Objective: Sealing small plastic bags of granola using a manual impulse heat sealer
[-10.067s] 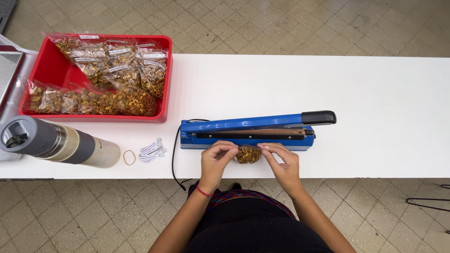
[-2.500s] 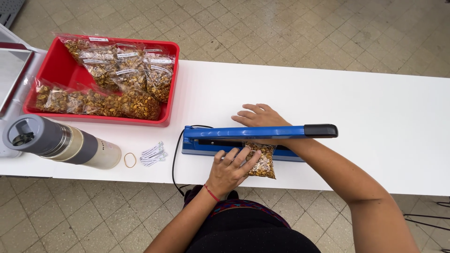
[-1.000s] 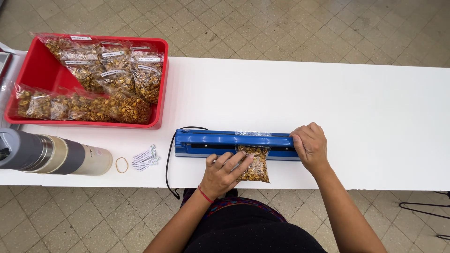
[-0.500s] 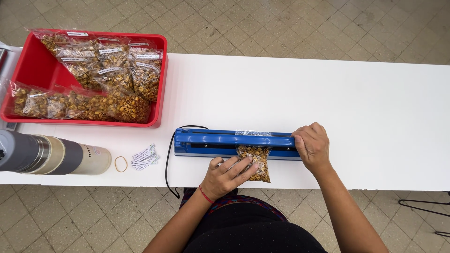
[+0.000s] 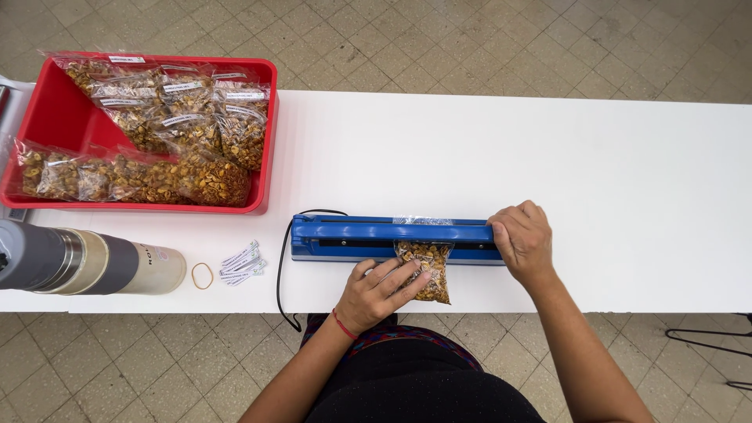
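A person presses a blue heat sealer shut on a small clear bag of nuts at the near edge of a long white table.

A red tray at the table's far left holds a heap of clear nut-filled bags, each topped with a white strip label. A grey and cream cylinder lies on its side by the near edge, just left of a rubber band and a small pile of loose white labels. The right hand lies curled and palm-down on the sealer's arm; the left hand, fingers spread flat, steadies the bag, whose top is caught under the bar.
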